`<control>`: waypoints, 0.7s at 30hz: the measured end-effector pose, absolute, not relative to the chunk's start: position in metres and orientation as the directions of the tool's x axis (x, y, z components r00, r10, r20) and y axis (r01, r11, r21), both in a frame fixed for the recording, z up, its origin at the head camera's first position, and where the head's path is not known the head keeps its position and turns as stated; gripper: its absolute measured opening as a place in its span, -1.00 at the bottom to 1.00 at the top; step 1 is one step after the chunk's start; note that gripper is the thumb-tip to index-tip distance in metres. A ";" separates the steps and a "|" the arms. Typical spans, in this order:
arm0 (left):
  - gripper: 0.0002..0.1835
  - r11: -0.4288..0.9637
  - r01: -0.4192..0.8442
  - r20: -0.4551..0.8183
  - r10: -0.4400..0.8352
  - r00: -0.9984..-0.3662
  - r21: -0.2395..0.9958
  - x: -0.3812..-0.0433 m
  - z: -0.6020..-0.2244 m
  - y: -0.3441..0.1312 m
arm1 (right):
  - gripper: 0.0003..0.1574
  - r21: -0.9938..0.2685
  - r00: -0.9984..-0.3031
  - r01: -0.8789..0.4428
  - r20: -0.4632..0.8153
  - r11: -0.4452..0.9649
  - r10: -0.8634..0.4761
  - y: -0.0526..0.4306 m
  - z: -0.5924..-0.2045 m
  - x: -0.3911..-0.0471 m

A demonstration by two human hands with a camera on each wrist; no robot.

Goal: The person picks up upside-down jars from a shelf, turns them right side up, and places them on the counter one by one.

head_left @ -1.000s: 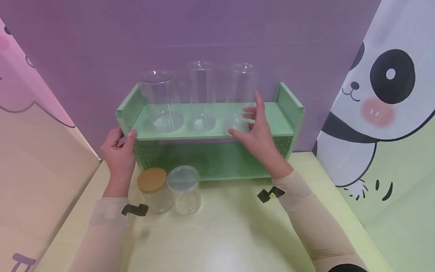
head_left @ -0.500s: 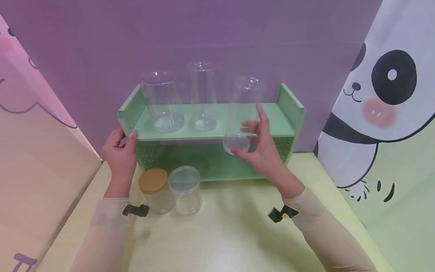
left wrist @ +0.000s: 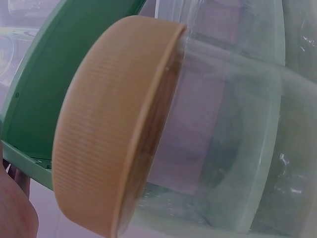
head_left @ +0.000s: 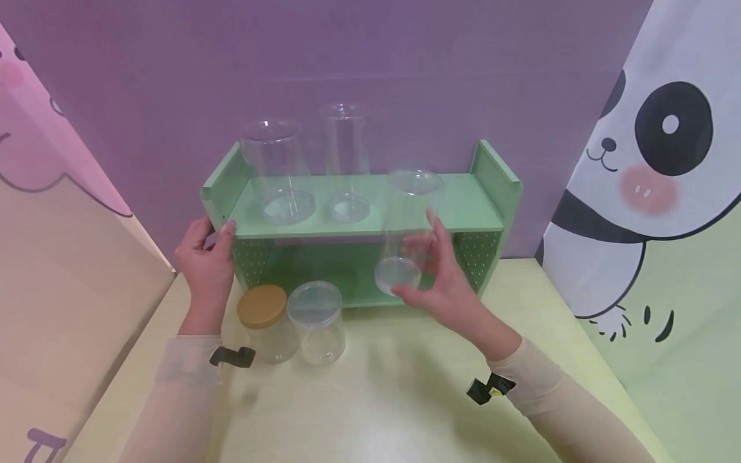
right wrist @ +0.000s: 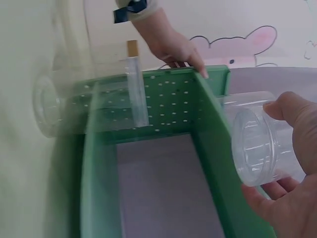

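Note:
My right hand (head_left: 448, 289) grips a tall clear jar (head_left: 408, 218) near its base and holds it in front of the upper board of a green two-tier shelf (head_left: 359, 226). In the right wrist view the thumb and fingers curl round the clear jar (right wrist: 257, 144), close to its bottom. On the shelf's left end, my left hand (head_left: 205, 260) grips the panel, thumb on the front edge. Two other clear jars stand on the upper board: a wide jar (head_left: 278, 167) at left and a slim tall jar (head_left: 347, 161) beside it.
Before the shelf's left side, a jar with a wood-coloured lid (head_left: 262, 307) and a clear-lidded jar (head_left: 315, 321) stand side by side on the pale table (head_left: 370, 411). The wood-coloured lid (left wrist: 109, 124) fills much of the left wrist view. A purple wall (head_left: 370, 51) rises behind.
My right hand has lifted the tall jar off the upper board and brought it forward and down. The left hand has kept its place on the shelf's end.

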State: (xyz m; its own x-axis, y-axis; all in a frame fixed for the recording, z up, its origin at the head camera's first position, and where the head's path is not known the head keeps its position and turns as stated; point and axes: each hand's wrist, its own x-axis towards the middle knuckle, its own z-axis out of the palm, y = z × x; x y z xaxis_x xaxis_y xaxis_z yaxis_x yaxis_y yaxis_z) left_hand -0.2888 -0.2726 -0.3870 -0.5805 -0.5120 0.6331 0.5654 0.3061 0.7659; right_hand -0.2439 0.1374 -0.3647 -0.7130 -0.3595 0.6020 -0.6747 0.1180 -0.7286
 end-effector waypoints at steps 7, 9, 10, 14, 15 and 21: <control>-0.72 0.299 0.575 0.636 -0.517 -0.573 0.761 -0.289 -0.387 -0.272 | 0.69 -0.724 -0.699 -0.682 0.604 0.103 -0.384 0.136 -0.384 -0.242; -0.72 0.294 0.577 0.634 -0.518 -0.574 0.762 -0.290 -0.388 -0.272 | 0.67 -0.723 -0.696 -0.683 0.604 0.100 -0.387 0.135 -0.391 -0.242; -0.72 0.291 0.577 0.633 -0.519 -0.575 0.763 -0.290 -0.388 -0.273 | 0.67 -0.723 -0.695 -0.684 0.604 0.097 -0.391 0.135 -0.394 -0.242; -0.71 0.290 0.575 0.631 -0.520 -0.577 0.765 -0.291 -0.389 -0.273 | 0.65 -0.728 -0.697 -0.678 0.592 0.102 -0.404 0.132 -0.408 -0.241; -0.71 0.293 0.573 0.630 -0.519 -0.577 0.765 -0.291 -0.389 -0.273 | 0.64 -0.730 -0.697 -0.677 0.590 0.100 -0.407 0.132 -0.411 -0.240; -0.71 0.303 0.568 0.632 -0.518 -0.576 0.765 -0.289 -0.388 -0.272 | 0.64 -0.732 -0.701 -0.671 0.577 0.114 -0.418 0.130 -0.424 -0.237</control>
State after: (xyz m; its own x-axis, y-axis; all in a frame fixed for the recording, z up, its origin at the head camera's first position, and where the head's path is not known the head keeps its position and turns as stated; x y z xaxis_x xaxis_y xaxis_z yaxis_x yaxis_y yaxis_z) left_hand -0.2895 -0.2724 -0.3879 -0.5758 -0.5184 0.6322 0.5676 0.3032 0.7655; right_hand -0.2365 0.1298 -0.4243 -0.7013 -0.4184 0.5772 -0.6712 0.1145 -0.7324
